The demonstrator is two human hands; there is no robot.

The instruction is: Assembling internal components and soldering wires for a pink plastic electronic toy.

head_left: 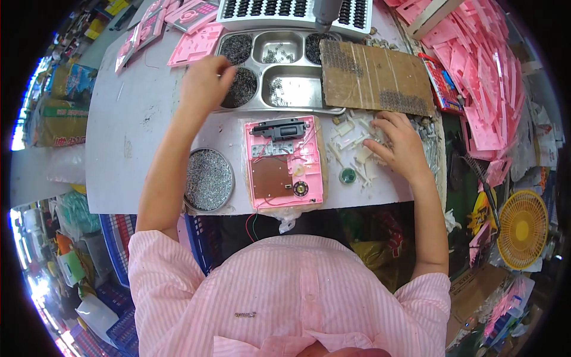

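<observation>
My left hand [205, 83] is at the left edge of a steel compartment tray [260, 71], beside a round section of small dark parts [241, 88]. Its fingers are curled with thumb and forefinger close together; anything between them is too small to make out. Over a loose heap of white plastic parts [354, 140], my right hand [397, 143] has thumb and forefinger apart. Between my arms lies a pink plastic housing [309, 160]. A black module [279, 128], a metal strip, a brown board [270, 178] and thin wires are in it.
A round tin of small silvery parts [208, 178] stands left of the housing, a small green-filled dish [347, 175] right of it. Cardboard [380, 77] overlaps the tray. A tool tip [327, 15] hangs above. Pink panels [476, 77] pile up at the right.
</observation>
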